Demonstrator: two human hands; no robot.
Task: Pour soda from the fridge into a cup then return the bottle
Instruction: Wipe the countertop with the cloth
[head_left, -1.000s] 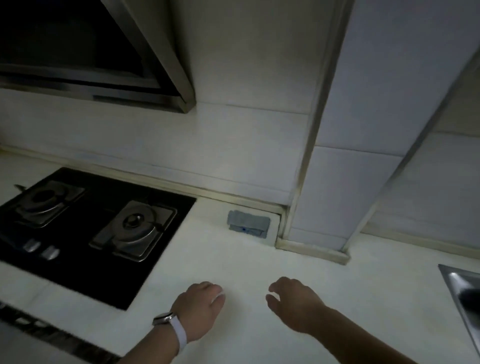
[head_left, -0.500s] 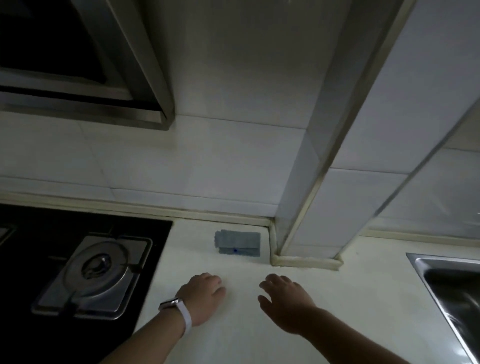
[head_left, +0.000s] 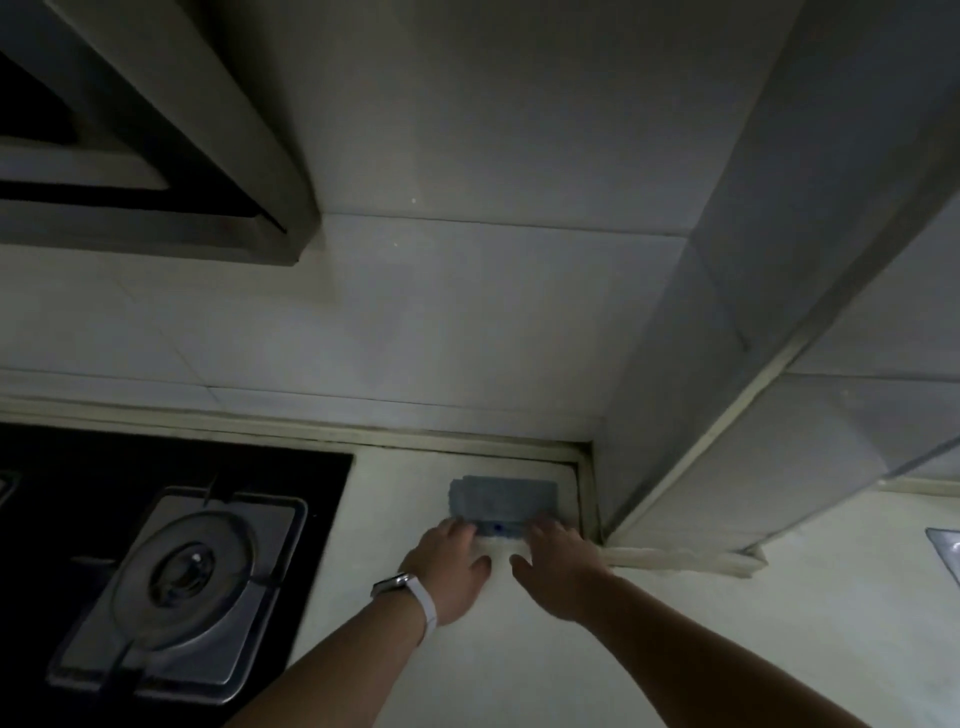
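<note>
No fridge, soda bottle or cup is in view. A folded grey cloth (head_left: 503, 499) lies on the pale countertop (head_left: 519, 649) in the corner by the wall. My left hand (head_left: 449, 564), with a white watch on its wrist, reaches to the cloth's near left edge. My right hand (head_left: 558, 564) reaches to its near right edge. The fingertips of both hands touch the cloth's front edge. Whether the fingers grip it is not visible in the dim, blurred view.
A black gas hob (head_left: 171, 571) with a steel burner sits left of my hands. A range hood (head_left: 156, 156) hangs above it. A tiled pillar (head_left: 753, 364) juts out on the right, and a steel sink's corner (head_left: 945, 556) shows at the far right.
Both hands have moved forward from the open countertop to the grey cloth's front edge. My view has moved closer to the wall corner.
</note>
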